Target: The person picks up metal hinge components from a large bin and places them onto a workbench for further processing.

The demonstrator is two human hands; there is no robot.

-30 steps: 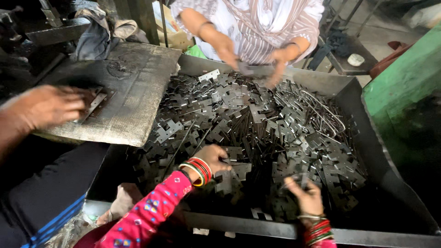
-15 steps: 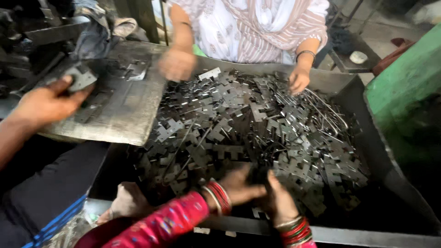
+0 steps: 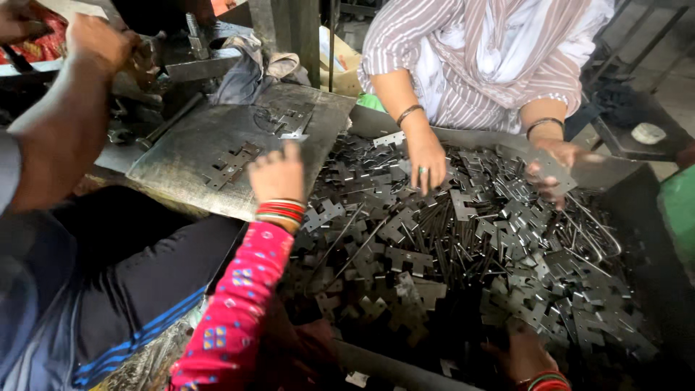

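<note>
Left hand: ours, the left hand in the pink patterned sleeve with red bangles, is raised over the near edge of the grey metal plate; we see only its back, so we cannot tell whether the fingers grip anything.
Right hand: our right hand sits low at 5 o'clock, on the pile, dark and partly cut off; we cannot tell its fingers' state.
Cross-shaped metal pieces: a loose heap filling the dark metal bin, from centre out to 3 o'clock, mixed with thin rods.
Pieces on plate: a short row of stampings lies at 9 o'clock of our left hand, more at its 12 o'clock.
Person opposite: at 12 o'clock, in a striped top, one hand spread flat on the heap, the other hand closed on a flat piece.
Person beside us: at 10 o'clock, a bare forearm reaches up toward tools at the top left corner.
</note>
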